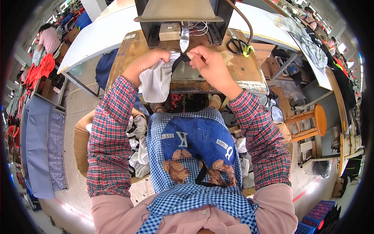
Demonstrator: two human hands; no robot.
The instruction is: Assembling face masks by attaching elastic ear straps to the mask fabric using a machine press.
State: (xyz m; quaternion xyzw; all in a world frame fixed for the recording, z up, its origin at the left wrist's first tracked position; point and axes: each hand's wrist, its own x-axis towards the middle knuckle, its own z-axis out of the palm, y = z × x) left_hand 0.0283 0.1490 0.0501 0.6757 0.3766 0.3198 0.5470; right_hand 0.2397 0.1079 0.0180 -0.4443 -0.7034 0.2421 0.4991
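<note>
My left hand (150, 64) is closed on a pale grey-and-white striped cloth piece (156, 84), which hangs over the front edge of the worn wooden work table (128, 58). A dark band (177, 62) edges the cloth and stretches across to my right hand (210, 67). Thumb and forefinger of that hand are pinched at the band's far end. Just beyond the fingertips, a pointed metal plate (184, 41) juts down from the machine (177, 11). Whatever lies under the fingers is hidden.
Black-handled scissors (235, 46) with a yellow-green tie lie right of the machine. A cardboard box (82, 142) of cloth pieces stands left of my lap. White tables (97, 39) flank the bench. A wooden stool (320, 120) is at right. Other people work farther off.
</note>
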